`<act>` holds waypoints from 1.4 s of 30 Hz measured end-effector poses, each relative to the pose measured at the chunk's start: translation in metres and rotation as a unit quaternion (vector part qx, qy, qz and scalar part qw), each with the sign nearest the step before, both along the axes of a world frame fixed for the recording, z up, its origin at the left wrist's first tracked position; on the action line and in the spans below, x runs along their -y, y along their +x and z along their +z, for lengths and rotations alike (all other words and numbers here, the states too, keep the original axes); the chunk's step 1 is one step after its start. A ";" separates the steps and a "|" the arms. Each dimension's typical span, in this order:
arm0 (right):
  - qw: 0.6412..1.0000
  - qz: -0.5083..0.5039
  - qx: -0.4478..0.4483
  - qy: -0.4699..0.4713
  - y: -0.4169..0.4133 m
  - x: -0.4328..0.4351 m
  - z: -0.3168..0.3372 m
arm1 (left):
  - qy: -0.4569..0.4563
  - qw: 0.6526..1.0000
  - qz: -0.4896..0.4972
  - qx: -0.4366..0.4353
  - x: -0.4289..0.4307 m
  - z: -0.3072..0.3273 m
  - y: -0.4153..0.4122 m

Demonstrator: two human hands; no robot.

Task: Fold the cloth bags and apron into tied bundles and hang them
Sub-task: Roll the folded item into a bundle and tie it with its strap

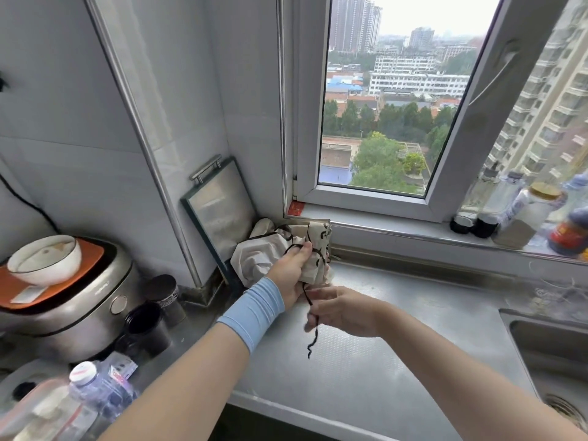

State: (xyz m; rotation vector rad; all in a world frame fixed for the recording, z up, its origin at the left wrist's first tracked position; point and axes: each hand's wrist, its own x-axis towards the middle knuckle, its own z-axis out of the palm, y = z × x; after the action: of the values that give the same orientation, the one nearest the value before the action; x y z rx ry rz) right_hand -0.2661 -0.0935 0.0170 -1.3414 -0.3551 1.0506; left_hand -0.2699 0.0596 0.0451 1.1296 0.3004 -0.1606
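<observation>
The cloth bundle sat in the left hand, whose fingers were closed around its lower part, holding it above the steel counter near the window corner. A dark string ran down from the bundle to the right hand, just below and nearer the person; its fingertips pinched the string, and the loose end hung below them. The string's length lay roughly upright, so tightening probably meant pulling downward, away from the bundle. More pale cloth lay behind. A white bowl on the rice cooker looked empty.
</observation>
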 end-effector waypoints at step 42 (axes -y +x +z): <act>0.953 -0.176 -0.021 -0.245 -0.013 -0.016 -0.041 | 0.115 0.993 -0.005 0.008 -0.012 -0.089 -0.046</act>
State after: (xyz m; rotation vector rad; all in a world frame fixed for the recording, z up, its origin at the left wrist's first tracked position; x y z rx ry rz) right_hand -0.2792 -0.0771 -0.0243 -1.7417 0.1911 0.8908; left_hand -0.3154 0.0717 -0.0435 1.3595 0.3036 -0.1286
